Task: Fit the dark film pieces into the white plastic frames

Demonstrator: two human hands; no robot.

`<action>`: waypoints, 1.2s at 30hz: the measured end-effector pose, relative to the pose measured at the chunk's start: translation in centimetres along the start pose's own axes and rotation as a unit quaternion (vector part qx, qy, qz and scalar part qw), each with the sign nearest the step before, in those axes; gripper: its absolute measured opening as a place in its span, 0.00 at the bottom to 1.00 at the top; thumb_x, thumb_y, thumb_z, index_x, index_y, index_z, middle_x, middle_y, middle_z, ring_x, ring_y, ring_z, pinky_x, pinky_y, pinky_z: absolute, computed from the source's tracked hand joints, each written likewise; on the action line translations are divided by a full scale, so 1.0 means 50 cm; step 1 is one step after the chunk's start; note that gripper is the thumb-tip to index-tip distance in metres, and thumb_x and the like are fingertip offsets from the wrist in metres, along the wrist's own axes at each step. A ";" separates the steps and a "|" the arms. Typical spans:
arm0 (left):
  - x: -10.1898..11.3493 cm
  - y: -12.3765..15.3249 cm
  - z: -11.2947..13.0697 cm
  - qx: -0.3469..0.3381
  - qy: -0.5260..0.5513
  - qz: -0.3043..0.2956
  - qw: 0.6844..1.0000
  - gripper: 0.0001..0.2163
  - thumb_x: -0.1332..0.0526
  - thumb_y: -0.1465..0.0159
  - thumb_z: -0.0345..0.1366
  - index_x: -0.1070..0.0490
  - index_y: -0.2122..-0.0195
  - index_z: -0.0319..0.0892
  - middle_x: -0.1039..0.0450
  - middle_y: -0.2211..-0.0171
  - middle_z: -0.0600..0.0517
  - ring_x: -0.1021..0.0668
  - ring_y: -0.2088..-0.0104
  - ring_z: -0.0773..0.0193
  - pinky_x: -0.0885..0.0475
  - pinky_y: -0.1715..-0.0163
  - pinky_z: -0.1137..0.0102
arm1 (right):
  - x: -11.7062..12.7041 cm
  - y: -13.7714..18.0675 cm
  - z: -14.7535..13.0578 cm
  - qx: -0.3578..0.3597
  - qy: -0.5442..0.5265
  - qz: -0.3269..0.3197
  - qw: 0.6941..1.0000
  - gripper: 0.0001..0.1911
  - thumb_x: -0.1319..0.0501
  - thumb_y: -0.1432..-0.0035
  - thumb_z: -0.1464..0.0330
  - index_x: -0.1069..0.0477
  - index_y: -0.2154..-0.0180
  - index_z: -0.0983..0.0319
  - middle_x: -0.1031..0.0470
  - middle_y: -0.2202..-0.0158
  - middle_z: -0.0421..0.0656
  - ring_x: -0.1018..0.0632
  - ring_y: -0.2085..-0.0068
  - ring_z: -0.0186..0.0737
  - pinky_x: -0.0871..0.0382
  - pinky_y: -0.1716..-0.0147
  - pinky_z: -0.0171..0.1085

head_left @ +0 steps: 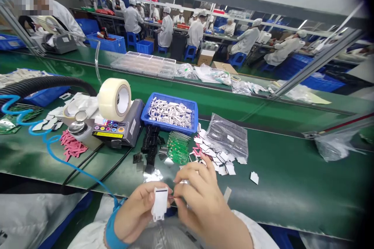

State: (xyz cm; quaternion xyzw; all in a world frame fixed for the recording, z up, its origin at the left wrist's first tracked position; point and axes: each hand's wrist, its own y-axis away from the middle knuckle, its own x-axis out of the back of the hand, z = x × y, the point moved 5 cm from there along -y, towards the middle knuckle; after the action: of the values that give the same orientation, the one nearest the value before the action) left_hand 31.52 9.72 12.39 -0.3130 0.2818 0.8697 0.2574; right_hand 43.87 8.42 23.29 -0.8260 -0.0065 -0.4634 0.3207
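My left hand (137, 210) grips a small white plastic part (159, 203) with a dark opening at its top, held upright near my lap. My right hand (201, 198) is right beside it, thumb and forefinger pinched on a thin pink strip that touches the part's right edge. Just beyond my hands on the green mat (292, 179) lie green circuit boards (177, 148), black parts (150, 144), shiny metal squares (152, 175) and a heap of white and pink pieces (217, 155).
A blue tray (170, 112) of white parts stands behind the boards. A tape dispenser machine (119, 126) with a large tape roll (114, 99) is at the left, with pink strips (71, 146), a blue coiled hose (43, 140) and a clear bag (229, 134). Other workers sit at far benches.
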 end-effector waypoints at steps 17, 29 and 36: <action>0.006 0.020 0.017 -0.036 0.018 -0.013 0.999 0.17 0.33 0.52 0.48 0.25 0.70 0.38 0.31 0.78 0.54 0.32 0.76 0.71 0.41 0.74 0.75 | -0.057 -0.029 -0.045 0.046 0.028 -0.010 0.998 0.11 0.48 0.41 0.76 0.30 0.71 0.59 0.29 0.68 0.41 0.31 0.57 0.44 0.64 0.45 0.63; 0.014 0.017 -0.004 0.030 0.017 -0.075 0.997 0.23 0.32 0.56 0.50 0.23 0.67 0.35 0.29 0.78 0.50 0.31 0.79 0.71 0.40 0.77 0.75 | -0.109 -0.017 0.002 0.027 -0.358 -0.182 0.916 0.23 0.48 0.43 0.49 0.28 0.58 0.56 0.29 0.63 0.42 0.30 0.60 0.38 0.41 0.52 0.43; 0.041 0.033 0.092 -0.202 -0.376 0.048 0.903 0.20 0.37 0.46 0.41 0.30 0.51 0.51 0.25 0.53 0.48 0.27 0.52 0.55 0.40 0.47 0.60 | -0.105 -0.022 0.033 -0.032 -0.251 -0.124 0.959 0.25 0.49 0.46 0.45 0.30 0.64 0.59 0.31 0.68 0.41 0.30 0.63 0.39 0.48 0.47 0.49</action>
State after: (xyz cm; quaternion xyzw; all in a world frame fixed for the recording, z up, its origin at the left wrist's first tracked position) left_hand 27.30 12.09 14.48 0.0057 -0.0026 0.9723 0.2336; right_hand 41.79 11.68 19.24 -0.9184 -0.1745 -0.2770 0.2221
